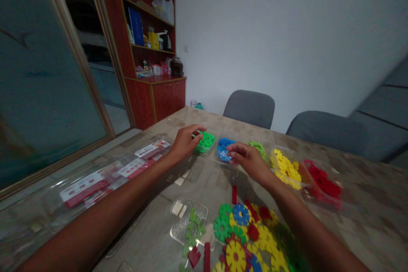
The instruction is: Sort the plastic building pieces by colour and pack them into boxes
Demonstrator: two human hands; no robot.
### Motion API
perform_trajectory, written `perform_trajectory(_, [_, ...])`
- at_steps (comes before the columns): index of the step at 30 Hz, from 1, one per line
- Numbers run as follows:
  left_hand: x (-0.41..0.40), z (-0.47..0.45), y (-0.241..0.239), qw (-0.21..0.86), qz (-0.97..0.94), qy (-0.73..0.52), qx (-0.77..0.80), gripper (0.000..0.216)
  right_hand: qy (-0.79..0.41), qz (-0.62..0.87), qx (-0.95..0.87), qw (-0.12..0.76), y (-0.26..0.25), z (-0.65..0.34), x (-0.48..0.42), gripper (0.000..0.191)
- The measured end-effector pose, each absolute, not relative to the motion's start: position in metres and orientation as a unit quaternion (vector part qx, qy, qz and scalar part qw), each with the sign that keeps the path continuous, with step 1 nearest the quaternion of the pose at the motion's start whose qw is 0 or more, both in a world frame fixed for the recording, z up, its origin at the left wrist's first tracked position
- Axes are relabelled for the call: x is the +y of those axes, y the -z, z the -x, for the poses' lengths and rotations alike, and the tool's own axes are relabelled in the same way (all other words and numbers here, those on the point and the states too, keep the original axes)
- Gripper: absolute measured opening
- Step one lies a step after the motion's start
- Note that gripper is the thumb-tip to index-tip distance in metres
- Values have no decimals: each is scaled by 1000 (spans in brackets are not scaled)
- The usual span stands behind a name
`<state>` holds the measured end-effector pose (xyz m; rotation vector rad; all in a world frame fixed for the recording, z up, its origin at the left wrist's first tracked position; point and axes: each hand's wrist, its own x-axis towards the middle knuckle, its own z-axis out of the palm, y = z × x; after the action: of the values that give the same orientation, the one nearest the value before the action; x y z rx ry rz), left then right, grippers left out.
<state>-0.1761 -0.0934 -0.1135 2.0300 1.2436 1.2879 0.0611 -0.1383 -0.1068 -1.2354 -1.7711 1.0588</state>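
Note:
My left hand (186,141) is at the near left side of a clear tub of bright green plastic pieces (207,139). Its fingers reach over the rim, with a gap between forefinger and thumb. At the front right of the tub of blue pieces (225,144), my right hand (248,160) has its fingers curled toward the thumb. Whatever those fingertips may hold is too small to make out. Closer to me lies a loose pile of flower-shaped interlocking discs (236,255), mostly yellow, with green, blue and red pieces among them.
Further tubs hold light green (259,148), yellow (285,168) and red pieces (323,180). Printed packets in clear plastic (86,189) lie at left. Light green pieces (191,231) are left of the pile. Two grey chairs (250,106) stand behind the table (159,208).

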Motion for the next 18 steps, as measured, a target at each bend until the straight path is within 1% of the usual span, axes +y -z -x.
perform_trajectory(4, [-117,157,103,230,-782,-415,403,24,-425,475,-693,336,105,-96,-194,20])
perform_trajectory(7, [-139,142,95,265,-825,-355,351,22,-369,483,-755,246,109,-116,-245,20])
perform_trajectory(9, [-155,139,89,296,-867,-268,298,22,-333,499,-774,202,115,-132,-278,19])
perform_trajectory(11, [-173,143,85,332,-903,-145,231,24,-316,504,-785,174,119,-148,-304,21])
perform_trajectory(12, [-183,147,84,349,-911,-86,203,28,-313,501,-791,161,120,-155,-314,24])
perform_trajectory(14, [-204,158,84,372,-911,-13,178,39,-295,495,-804,147,119,-163,-328,37])
perform_trajectory(16, [-223,166,88,381,-904,16,195,51,-266,496,-815,139,116,-158,-333,47])
perform_trajectory(18, [-235,169,93,367,-901,30,229,57,-241,503,-821,119,117,-140,-332,52])
